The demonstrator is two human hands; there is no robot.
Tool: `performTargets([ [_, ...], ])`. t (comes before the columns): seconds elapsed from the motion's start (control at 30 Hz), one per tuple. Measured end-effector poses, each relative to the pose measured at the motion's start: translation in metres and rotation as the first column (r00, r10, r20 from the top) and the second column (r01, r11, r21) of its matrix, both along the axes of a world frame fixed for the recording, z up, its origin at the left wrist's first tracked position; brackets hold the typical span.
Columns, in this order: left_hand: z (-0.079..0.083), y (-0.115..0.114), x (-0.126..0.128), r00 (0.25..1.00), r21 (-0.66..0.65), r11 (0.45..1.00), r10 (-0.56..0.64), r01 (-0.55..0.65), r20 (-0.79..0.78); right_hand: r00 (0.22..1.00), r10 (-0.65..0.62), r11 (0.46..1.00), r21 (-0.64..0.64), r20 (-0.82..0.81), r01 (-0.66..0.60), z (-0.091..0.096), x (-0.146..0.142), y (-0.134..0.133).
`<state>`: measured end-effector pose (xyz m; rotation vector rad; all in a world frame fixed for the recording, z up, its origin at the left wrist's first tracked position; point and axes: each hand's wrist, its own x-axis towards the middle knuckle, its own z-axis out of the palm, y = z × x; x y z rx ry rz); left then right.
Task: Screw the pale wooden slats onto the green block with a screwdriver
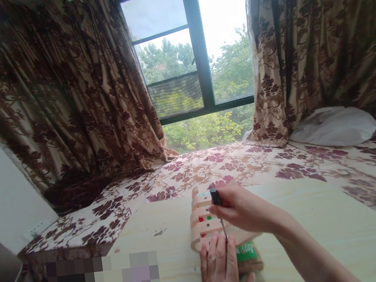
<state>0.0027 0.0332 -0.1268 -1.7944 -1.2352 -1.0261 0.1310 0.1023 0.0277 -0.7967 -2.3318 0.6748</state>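
Observation:
A pale wooden slatted rack (208, 224) with curved side pieces and dark screw holes rests on the board. My right hand (239, 205) is closed round a screwdriver (216, 196) with a black handle. Its thin metal shaft points down at the rack's near end, where the tip is hidden by fingers. My left hand (219, 264) lies over that near end, fingers stretched out beside the shaft and thumb apart. Partly under the rack is a green-labelled package (246, 251) with a brown edge; red and green show between the slats.
The light wooden board (161, 261) lies before a ledge covered with flowered cloth (185, 173). Small dark bits (159, 232) are on the board's left. A white plastic bag (334, 126) sits at the right by the curtain (270, 104). A window (200, 58) stands behind. The lower left is pixelated.

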Motion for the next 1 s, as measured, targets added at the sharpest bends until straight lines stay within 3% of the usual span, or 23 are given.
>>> performTargets([
  [0.17, 0.002, -0.004, 0.004, 0.999, 0.005, 1.000, -0.013, 0.013, 0.038, 1.000, 0.015, 1.000, -0.009, -0.024, -0.015, -0.004, 0.009, -0.002],
  [0.33, 0.006, -0.005, 0.009, 0.998, 0.010, 1.000, -0.012, 0.011, 0.062, 0.999, 0.038, 0.997, 0.061, 0.024, -0.039, 0.006, 0.010, -0.012],
  [0.67, 0.007, -0.007, 0.014, 0.994, -0.023, 1.000, 0.005, -0.003, 0.106, 0.998, -0.024, 0.996, 0.085, 0.058, 0.019, 0.006, 0.010, -0.011],
  [0.9, 0.006, -0.004, 0.011, 0.995, 0.010, 1.000, -0.012, 0.011, 0.097, 0.981, -0.186, 0.978, 0.110, 0.062, 0.179, 0.004, 0.005, -0.009],
  [1.0, 0.005, -0.003, 0.013, 0.993, 0.030, 0.999, -0.023, 0.020, 0.114, 0.995, -0.093, 0.992, 0.084, 0.045, 0.089, 0.006, 0.006, -0.012],
])
